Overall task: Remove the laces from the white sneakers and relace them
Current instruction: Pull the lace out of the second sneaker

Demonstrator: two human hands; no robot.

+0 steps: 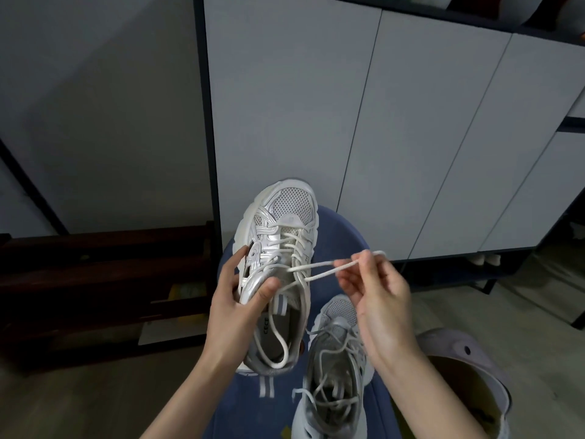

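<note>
unlacing underway: left hand [240,299] grips sneaker [278,248]; right hand [370,280] pinches lace [316,269], pulling toward 3 o'clock; next eyelet follows.

Home entryway: tall white cabinet [395,122], dark wooden rack [95,280], blue rug [342,236].

A blue round stool [340,231] sits in the middle of the floor [79,403]. Behind it stands a tall cabinet [411,122] with pale grey doors in a dark frame. A dark wooden rack [104,280] stands low on the left, against a grey wall [95,106]. At lower right lies a pale purple clog [468,353].
</note>
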